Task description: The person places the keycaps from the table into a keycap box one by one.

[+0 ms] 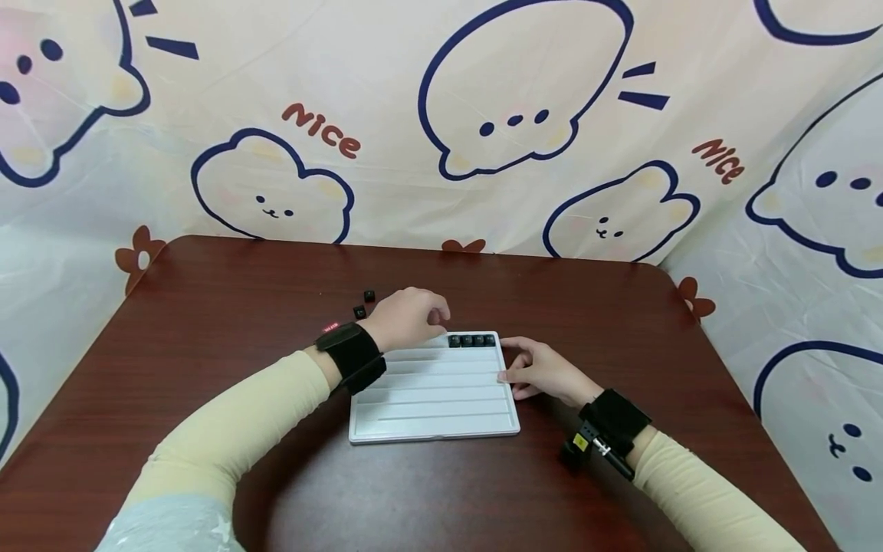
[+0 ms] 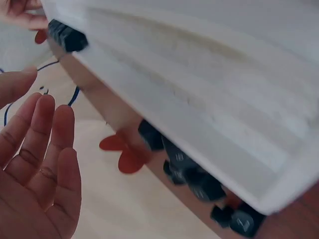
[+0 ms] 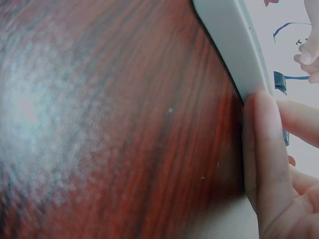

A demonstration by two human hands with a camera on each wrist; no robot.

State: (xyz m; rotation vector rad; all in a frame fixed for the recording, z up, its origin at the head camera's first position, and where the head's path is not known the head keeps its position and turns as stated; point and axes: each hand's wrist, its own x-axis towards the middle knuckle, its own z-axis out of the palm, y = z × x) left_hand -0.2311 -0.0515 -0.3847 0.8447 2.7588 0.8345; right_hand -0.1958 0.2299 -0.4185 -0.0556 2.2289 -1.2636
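Observation:
A white ridged tray lies on the table, with a short row of black keycaps in its top groove at the right end. Over the tray's back edge hovers my left hand, its fingers loosely bent; the left wrist view shows nothing between them. My right hand holds the tray's right edge, the thumb pressed along its side. Loose black keycaps lie behind the left wrist, and several more keycaps show along the tray's back edge in the left wrist view.
A small red piece is partly hidden by the left wristband. The brown table reaches back to a cream curtain printed with cartoon animals. A black device is strapped to the right wrist.

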